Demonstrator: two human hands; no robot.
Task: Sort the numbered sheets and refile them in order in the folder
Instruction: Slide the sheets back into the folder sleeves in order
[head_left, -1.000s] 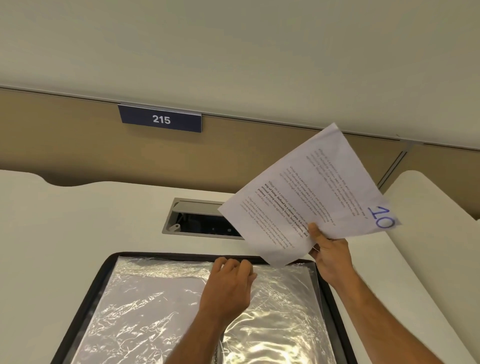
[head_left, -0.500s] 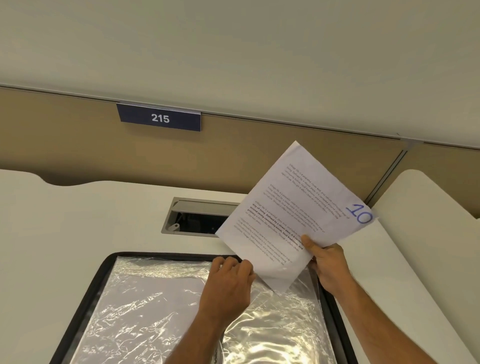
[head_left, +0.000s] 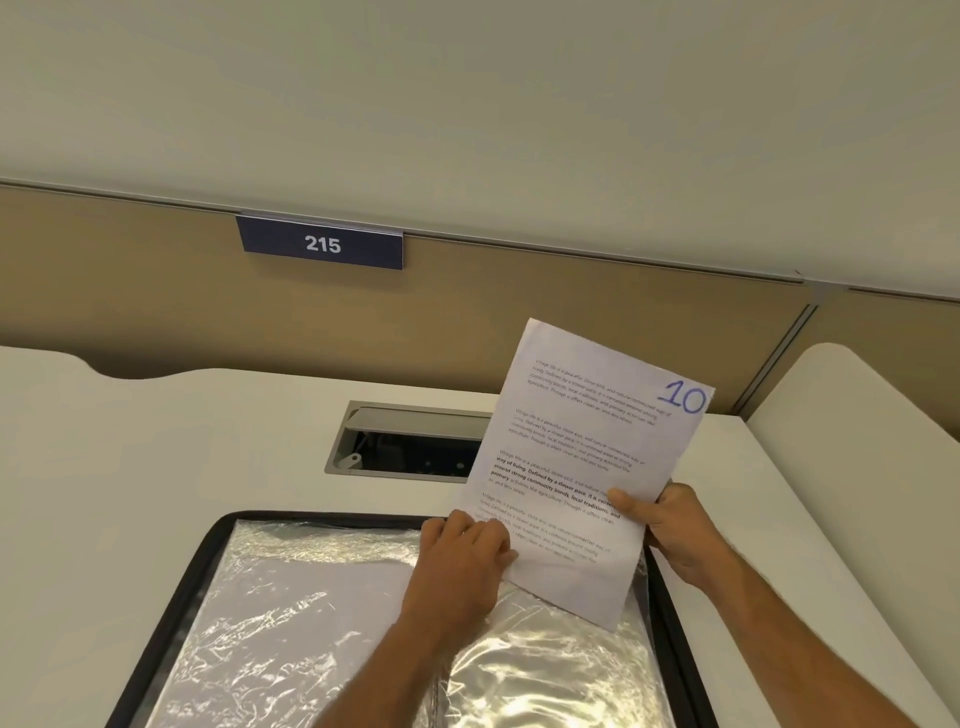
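Our right hand pinched sheet 10 above folder; our left hand, fingers curled, gripped sleeve top edge beside sheet.

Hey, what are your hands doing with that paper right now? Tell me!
Right hand grips sheet 10. Left hand at the plastic sleeve top edge. Nothing blocking.
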